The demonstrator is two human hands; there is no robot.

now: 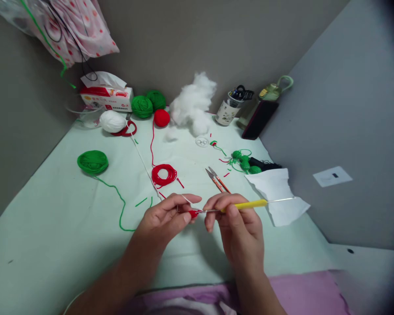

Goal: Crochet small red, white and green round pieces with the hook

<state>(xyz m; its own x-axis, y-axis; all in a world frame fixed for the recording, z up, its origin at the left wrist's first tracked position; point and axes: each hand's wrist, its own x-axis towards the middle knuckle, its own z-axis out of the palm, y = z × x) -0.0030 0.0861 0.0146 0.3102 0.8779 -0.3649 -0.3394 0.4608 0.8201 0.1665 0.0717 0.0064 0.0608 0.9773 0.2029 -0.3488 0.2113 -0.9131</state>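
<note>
Between thumb and fingers, my left hand (pixel 167 218) pinches a small red crochet piece (pixel 193 213). White yarn (pixel 141 158) runs from a white yarn ball (pixel 112 121) to my left hand and passes by its raised index finger. My right hand (pixel 239 223) grips a crochet hook (pixel 246 205) by its yellow handle, and the metal shaft points left. The hook's tip meets the red piece, where a bit of white yarn shows. Fingers hide most of the red piece. A coil of red yarn (pixel 155 176) lies just beyond my left hand.
Thread snips (pixel 218 178) and crumpled white paper (pixel 276 192) lie beyond my right hand. Farther back are white stuffing (pixel 195 103), a red yarn ball (pixel 161 118), green yarn balls (pixel 142 106), a tissue box (pixel 108 98), red scissors (pixel 130 128) and a pen cup (pixel 229 109). Green yarn (pixel 93 162) sits left.
</note>
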